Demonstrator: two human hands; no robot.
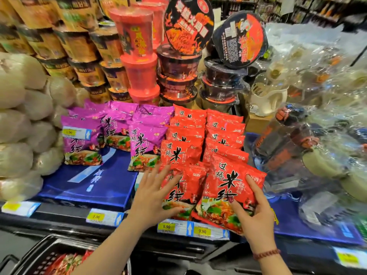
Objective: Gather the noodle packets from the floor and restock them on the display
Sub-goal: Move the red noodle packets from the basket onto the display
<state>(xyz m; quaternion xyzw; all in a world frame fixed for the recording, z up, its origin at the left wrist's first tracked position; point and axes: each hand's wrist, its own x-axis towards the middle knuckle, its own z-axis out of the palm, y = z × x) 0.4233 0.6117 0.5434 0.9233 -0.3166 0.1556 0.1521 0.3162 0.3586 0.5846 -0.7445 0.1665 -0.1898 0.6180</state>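
My right hand (252, 213) pinches a red noodle packet (228, 191) by its lower edge at the front of the display shelf (65, 215); my left hand (153, 195), fingers spread, presses flat on the neighbouring packet (178, 187). They look light, crinkly and slippery, so I'd hold by the edges, not squeeze the brittle middle.

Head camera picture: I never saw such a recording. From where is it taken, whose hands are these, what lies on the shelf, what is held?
There is no machine here. A person wears one camera on the head, so you look down at their two hands. The right hand grips a red noodle packet at the shelf's front. The left hand, fingers spread, presses on the neighbouring red packet. Behind lie rows of red packets; to their left, purple packets on a blue box, with stacked noodle cups farther back. Yellow price tags line the shelf edge. A basket below seems to hold more packets.
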